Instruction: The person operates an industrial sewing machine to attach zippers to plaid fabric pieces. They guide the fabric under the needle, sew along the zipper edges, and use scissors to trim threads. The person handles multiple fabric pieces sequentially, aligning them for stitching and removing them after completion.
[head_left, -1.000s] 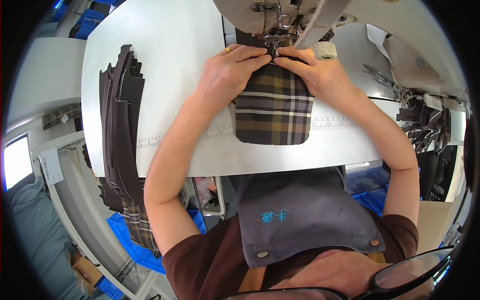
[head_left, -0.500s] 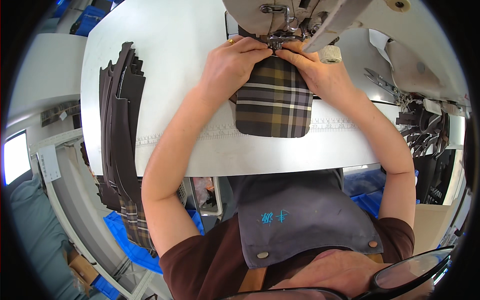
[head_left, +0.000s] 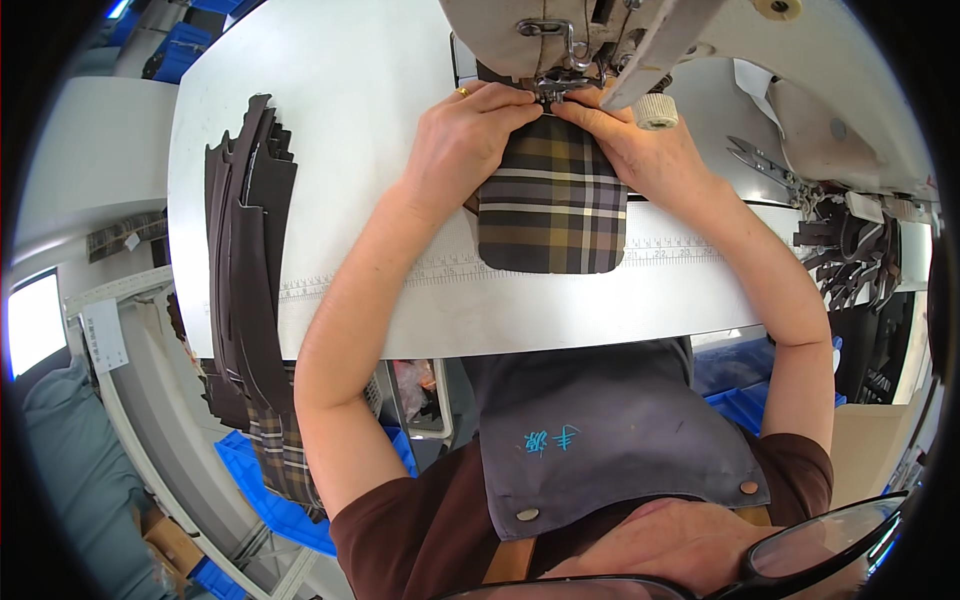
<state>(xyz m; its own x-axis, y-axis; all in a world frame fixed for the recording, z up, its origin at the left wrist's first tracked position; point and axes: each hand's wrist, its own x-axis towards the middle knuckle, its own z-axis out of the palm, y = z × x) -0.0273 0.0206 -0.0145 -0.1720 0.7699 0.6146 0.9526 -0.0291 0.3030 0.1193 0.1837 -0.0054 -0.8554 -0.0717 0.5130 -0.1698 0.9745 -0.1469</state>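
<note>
Plaid piece: the rounded plaid piece (head_left: pixel 555 215) is lying flat on the white table (head_left: pixel 455 325), its far end running in toward the presser foot (head_left: pixel 553 97) of the sewing machine (head_left: pixel 482 35).
Creep: here it is, the cloth is edging away from the person; its near edge, sitting past the printed ruler (head_left: pixel 670 250) a second ago, is now lying over that scale.
Reading: the piece seems to be feeding in by small amounts, so the stitching appears to be progressing, though the needle point is too small to make out.
Left hand: the left hand (head_left: pixel 462 140) is bringing thumb and forefinger together at the far edge, just beside the foot; whether they are pinching or only pressing, I cannot tell.
Right hand: the right hand (head_left: pixel 650 150) is mirroring it opposite, thumb and forefinger reaching the same edge; their grip, too, I cannot tell.
Sidelines: dark strips (head_left: pixel 240 240) are waiting at the left, snips (head_left: pixel 755 155) lying at the right, both untouched.
</note>
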